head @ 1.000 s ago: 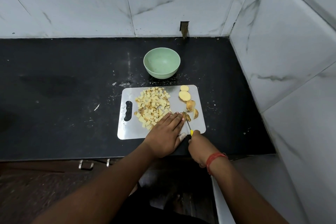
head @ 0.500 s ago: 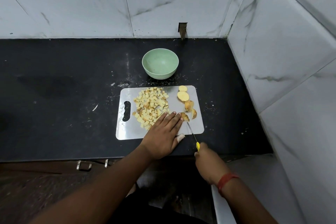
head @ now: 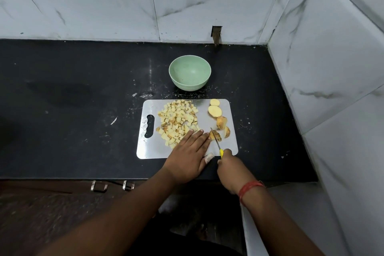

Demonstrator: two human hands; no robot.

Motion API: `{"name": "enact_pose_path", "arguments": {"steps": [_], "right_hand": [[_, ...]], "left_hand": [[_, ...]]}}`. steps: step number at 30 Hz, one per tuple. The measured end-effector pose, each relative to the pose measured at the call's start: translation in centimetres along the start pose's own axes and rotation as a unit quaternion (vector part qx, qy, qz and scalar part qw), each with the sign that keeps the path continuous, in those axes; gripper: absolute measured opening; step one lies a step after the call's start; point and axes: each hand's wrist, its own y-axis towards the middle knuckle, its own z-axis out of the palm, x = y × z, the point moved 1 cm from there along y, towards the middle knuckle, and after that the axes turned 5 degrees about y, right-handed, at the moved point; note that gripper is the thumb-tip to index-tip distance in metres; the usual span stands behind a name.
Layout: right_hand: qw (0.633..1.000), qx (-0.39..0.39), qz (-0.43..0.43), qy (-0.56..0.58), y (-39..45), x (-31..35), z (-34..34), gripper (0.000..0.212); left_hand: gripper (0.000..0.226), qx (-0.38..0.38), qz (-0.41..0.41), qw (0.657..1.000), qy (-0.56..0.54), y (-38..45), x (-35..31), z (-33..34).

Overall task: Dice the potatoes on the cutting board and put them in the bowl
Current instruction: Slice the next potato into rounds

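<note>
One knife [head: 215, 139] points toward bowl [head: 190, 72].

Even cool light, soft shadows, wide-angle edge bending, forearms slightly blurred

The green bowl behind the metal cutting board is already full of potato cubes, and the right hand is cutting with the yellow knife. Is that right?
Not quite. In the head view the round green bowl is empty; the pile of diced potato cubes lies on the metal cutting board. The rest holds: the right hand is cutting with the yellow-handled knife.
</note>
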Motion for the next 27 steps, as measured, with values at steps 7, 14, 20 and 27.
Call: {"name": "enact_pose_path", "arguments": {"steps": [7,14,20,27], "right_hand": [[0.999,0.040,0.009,0.017,0.0,0.4,-0.1,0.011],[0.999,0.034,0.013,-0.015,0.5,0.5,-0.1,0.022],[0.998,0.045,0.024,-0.028,1.0,0.6,0.1,0.024],[0.999,0.047,0.025,-0.003,0.6,0.6,-0.2,0.031]], "left_hand": [[0.055,-0.009,0.009,1.000,-0.002,0.0,0.1,0.0],[0.055,-0.006,0.004,1.000,-0.015,0.2,0.2,0.2],[0.055,-0.006,0.001,1.000,-0.026,0.3,0.1,0.3],[0.060,0.006,0.001,1.000,-0.010,0.3,0.0,0.2]]}}
